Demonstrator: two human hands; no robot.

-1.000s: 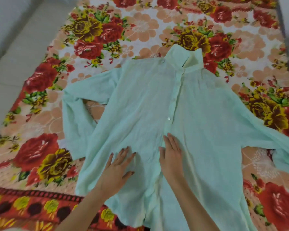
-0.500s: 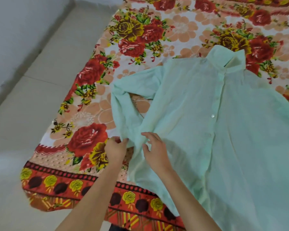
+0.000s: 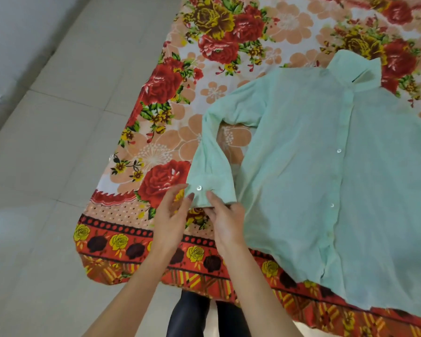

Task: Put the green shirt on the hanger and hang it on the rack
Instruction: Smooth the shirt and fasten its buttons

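Shirt [image 3: 326, 178], pale green, buttoned, is spread flat near the near-left corner of bed [image 3: 156, 147], hem at near edge. Cuff [image 3: 210, 188] is pinched by right hand [image 3: 225, 220], touched by loose, straightish fingers of left hand [image 3: 170, 215]. Floor [image 3: 58, 142] lies left.

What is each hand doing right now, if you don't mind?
Left hand: open, touching the cuff.
Right hand: pinching the cuff.
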